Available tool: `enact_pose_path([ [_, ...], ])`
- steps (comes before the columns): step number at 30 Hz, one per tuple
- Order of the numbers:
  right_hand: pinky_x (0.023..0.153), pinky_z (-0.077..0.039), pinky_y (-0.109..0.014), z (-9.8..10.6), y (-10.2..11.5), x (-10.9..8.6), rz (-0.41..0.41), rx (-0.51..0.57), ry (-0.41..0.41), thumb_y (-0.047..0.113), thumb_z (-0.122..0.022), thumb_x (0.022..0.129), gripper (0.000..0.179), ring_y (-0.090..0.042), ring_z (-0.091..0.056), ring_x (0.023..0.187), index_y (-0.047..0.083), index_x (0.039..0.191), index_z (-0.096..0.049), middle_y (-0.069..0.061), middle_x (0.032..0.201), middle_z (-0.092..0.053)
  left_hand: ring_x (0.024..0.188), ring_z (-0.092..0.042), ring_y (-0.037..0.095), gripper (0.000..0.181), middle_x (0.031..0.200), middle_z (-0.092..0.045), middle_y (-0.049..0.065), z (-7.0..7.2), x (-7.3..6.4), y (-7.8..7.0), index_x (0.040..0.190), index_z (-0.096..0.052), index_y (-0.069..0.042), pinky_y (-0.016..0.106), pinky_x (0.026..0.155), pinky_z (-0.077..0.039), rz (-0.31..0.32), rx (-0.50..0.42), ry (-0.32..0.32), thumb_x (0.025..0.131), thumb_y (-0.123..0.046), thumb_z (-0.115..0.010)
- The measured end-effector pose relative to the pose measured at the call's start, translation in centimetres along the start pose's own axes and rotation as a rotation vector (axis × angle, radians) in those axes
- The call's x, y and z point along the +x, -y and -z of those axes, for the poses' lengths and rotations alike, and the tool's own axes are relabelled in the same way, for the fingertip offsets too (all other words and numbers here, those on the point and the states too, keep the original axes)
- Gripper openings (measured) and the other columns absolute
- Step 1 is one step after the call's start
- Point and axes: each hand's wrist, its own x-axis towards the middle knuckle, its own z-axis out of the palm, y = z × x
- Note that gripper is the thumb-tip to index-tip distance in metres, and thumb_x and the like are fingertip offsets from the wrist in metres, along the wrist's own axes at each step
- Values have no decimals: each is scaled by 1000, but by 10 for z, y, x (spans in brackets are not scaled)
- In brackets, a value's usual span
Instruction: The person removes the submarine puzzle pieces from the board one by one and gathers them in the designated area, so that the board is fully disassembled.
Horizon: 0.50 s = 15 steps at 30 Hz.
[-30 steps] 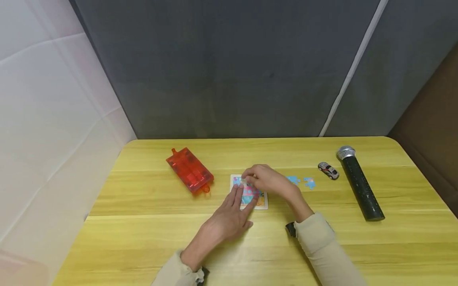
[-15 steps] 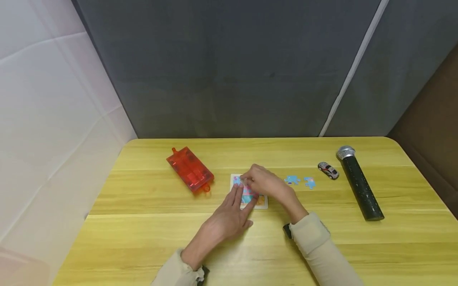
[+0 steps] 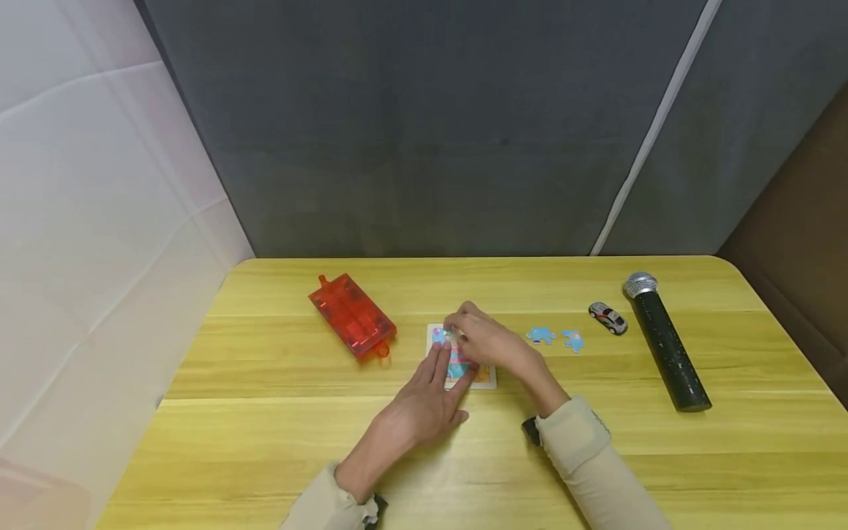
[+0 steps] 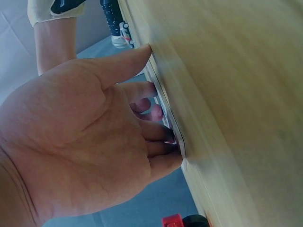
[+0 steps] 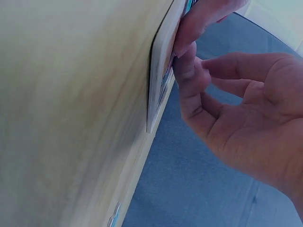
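Note:
A small jigsaw puzzle point(image 3: 488, 377) with a white border and a pink, blue and orange picture lies on the table. My left hand point(image 3: 427, 405) rests on its lower left part, with nearly straight fingers spread over the picture; in the left wrist view the fingertips touch the thin board point(image 4: 176, 130). At the upper part, my right hand point(image 3: 486, 340) bends over the puzzle, thumb and curled fingers pinching at a puzzle piece mostly hidden behind them. A pale patch shows beside those fingertips. The right wrist view shows the right hand point(image 5: 236, 104) close against the board's face.
To the right of the puzzle lie two loose blue puzzle pieces, a left one point(image 3: 541, 335) and a right one point(image 3: 573, 340). Farther right are a toy car point(image 3: 607, 318) and a black microphone point(image 3: 668, 346). A translucent red case point(image 3: 352, 315) lies at the left.
My right hand has shifted slightly left and turned over the puzzle's upper part, bringing the left loose piece fully into view. My left hand has stayed in place.

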Motion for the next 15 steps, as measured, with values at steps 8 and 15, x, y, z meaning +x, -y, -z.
enact_pose_path([
  [8, 98, -55, -40, -3, 4, 2, -11, 21, -13, -4, -54, 108, 27, -29, -60, 111, -11, 128, -70, -20, 142, -60, 171, -14, 39, 68, 180, -18, 30, 1, 0, 0, 175, -33, -22, 48, 137, -26, 0, 11, 0, 115, -45, -55],
  [15, 95, -55, -39, -4, 6, 2, -38, 39, -16, 1, -57, 110, 24, -26, -60, 107, -9, 123, -74, -17, 140, -59, 171, -13, 39, 68, 180, -17, 30, 0, 0, 0, 175, -33, -21, 48, 137, -27, 2, -16, -3, 115, -44, -56],
])
